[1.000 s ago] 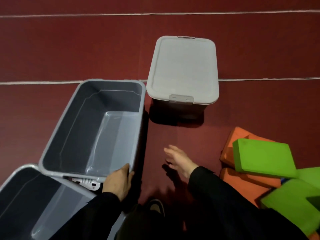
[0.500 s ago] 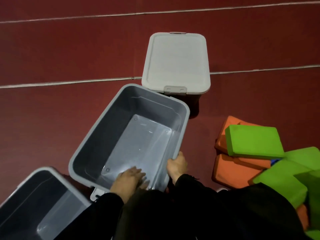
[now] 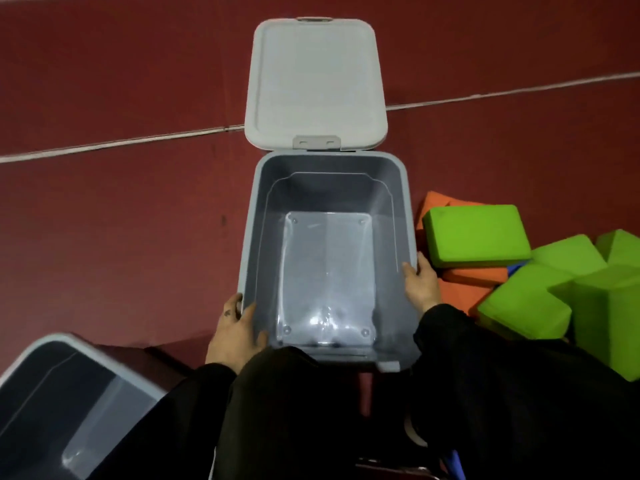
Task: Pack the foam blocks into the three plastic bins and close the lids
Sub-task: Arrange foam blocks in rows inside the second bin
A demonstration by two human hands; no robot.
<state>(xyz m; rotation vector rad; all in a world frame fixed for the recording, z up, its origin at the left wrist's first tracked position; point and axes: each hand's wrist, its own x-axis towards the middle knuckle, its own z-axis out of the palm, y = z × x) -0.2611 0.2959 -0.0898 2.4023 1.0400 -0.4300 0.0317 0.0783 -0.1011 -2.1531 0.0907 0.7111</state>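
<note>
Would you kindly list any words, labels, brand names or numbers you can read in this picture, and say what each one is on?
None: no readable text anywhere in this view.
The open bin held by the left hand and right hand: plain inside.
The lidded bin: plain lid; its latch is too blurred to show any marking.
The green blocks and orange blocks: plain.
The second open bin: plain.

Dim, flat light. Glare flared on the open bin's floor (image 3: 325,323) toward six o'clock. Wide-angle bend curved the white floor line (image 3: 121,143) at nine o'clock. Green foam blocks (image 3: 588,292) at four o'clock blurred soft.
</note>
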